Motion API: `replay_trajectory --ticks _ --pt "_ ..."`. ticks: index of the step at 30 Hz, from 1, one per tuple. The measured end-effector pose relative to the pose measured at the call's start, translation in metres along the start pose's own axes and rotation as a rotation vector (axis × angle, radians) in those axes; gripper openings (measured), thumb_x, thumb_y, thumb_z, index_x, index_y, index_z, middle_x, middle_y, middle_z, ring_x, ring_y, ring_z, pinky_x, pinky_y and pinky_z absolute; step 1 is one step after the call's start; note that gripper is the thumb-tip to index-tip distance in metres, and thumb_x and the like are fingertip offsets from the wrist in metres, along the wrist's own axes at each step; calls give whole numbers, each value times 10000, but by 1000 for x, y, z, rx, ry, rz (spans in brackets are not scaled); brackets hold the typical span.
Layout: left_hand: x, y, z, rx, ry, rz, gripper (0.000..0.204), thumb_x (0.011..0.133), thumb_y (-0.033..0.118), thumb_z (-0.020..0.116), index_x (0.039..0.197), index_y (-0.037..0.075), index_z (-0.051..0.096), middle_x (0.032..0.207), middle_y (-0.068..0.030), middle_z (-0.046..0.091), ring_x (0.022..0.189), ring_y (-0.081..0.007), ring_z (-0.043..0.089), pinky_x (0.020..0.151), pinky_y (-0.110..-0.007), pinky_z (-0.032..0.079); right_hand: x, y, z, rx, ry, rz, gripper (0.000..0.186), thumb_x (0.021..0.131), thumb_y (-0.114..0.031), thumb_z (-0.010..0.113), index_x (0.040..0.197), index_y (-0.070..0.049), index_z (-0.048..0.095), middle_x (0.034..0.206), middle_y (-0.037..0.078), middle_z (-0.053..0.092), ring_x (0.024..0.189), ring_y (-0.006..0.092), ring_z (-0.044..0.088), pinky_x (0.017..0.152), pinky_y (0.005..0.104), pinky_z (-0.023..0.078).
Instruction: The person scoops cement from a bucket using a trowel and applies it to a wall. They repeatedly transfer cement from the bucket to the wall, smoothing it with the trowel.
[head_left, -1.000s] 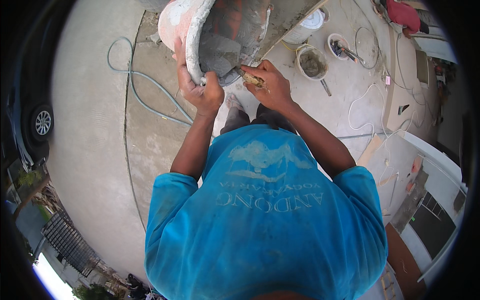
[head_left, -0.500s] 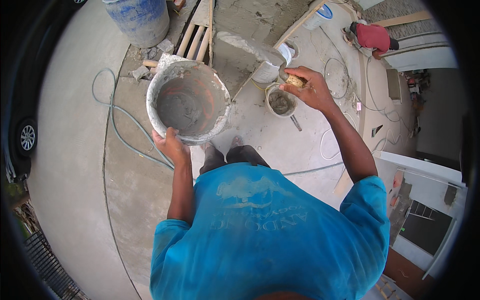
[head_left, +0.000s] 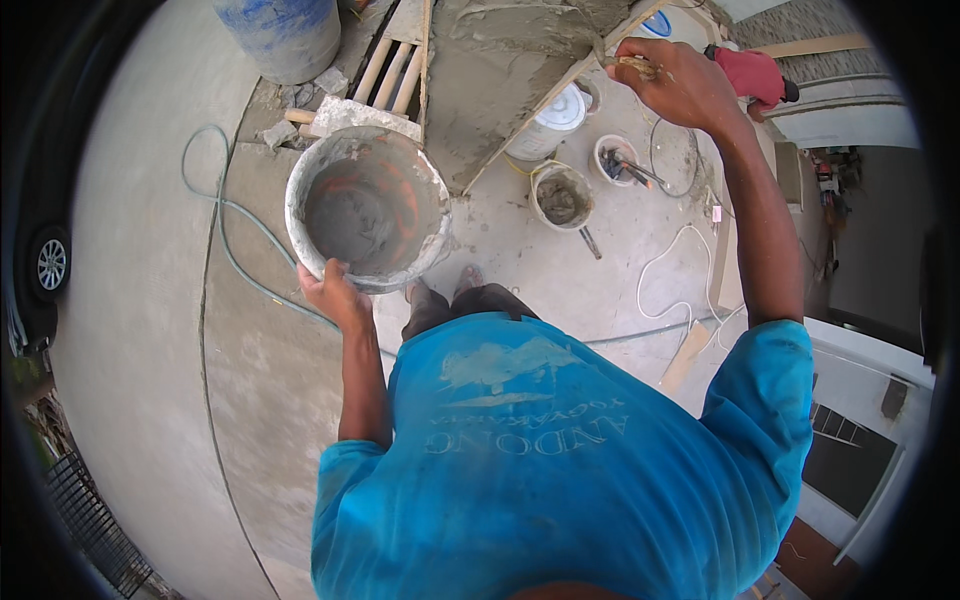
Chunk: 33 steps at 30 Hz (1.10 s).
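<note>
My left hand [head_left: 338, 296] grips the near rim of a mortar-crusted bucket [head_left: 428, 240], thumb over the edge. Grey wet mortar [head_left: 350, 222] coats the bottom and sides inside it. My right hand [head_left: 682, 84] is stretched far out to the right, closed around the wooden handle of a trowel [head_left: 636, 67]. The trowel's neck meets the edge of a grey plastered surface [head_left: 500, 85], which a wooden strip [head_left: 560, 88] borders. How the blade lies on the plaster is hard to make out.
Below the plaster stand a white lidded bucket [head_left: 550, 130], a small pail of mortar [head_left: 562, 203] and a tub of tools [head_left: 615, 160]. A blue-stained drum [head_left: 290, 40] and a hose [head_left: 222, 190] are at left. A co-worker in red [head_left: 750, 75] bends at far right.
My right hand has swung up and right with the trowel, along the plastered surface to its wooden edge. The bucket in my left hand has shifted slightly left.
</note>
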<state>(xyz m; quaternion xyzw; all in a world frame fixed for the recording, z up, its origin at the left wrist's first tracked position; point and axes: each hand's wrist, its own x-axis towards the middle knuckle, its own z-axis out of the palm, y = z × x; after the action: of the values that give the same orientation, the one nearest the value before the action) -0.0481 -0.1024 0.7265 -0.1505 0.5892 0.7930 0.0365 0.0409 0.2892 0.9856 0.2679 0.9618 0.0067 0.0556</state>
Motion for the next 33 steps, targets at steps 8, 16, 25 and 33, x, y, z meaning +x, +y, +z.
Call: replay_trajectory --ticks 8,16,25,33 --pt "7 -11 -2 -14 -22 4 507 751 -91 544 1257 -56 546 1137 -126 636 978 -215 632 883 -349 509 -10 -11 -59 -326 75 -62 398 946 -421 649 1149 -87 724 994 165 756 962 346 723 848 471 550" --pt "10 -16 -7 -10 2 1 511 729 -77 533 1240 -64 540 1073 -105 606 913 -186 601 859 -307 494 -10 -30 -89 -455 -7 46 322 887 -366 603 974 -116 786 904 205 744 875 423 716 784 532 558" --pt "3 -6 -4 44 31 8 470 737 -64 541 1207 -54 549 1021 -87 595 863 -165 578 807 -286 479 -15 -17 -121 -500 115 -10 307 831 -360 625 913 -106 777 832 218 723 813 428 706 744 513 555" --pt "9 -14 -9 67 39 25 431 732 -57 550 1162 -32 563 964 -59 579 812 -143 551 755 -279 461 -32 -22 -163 -680 187 44 364 877 -409 651 1027 -90 741 922 167 739 861 336 713 776 446 540"
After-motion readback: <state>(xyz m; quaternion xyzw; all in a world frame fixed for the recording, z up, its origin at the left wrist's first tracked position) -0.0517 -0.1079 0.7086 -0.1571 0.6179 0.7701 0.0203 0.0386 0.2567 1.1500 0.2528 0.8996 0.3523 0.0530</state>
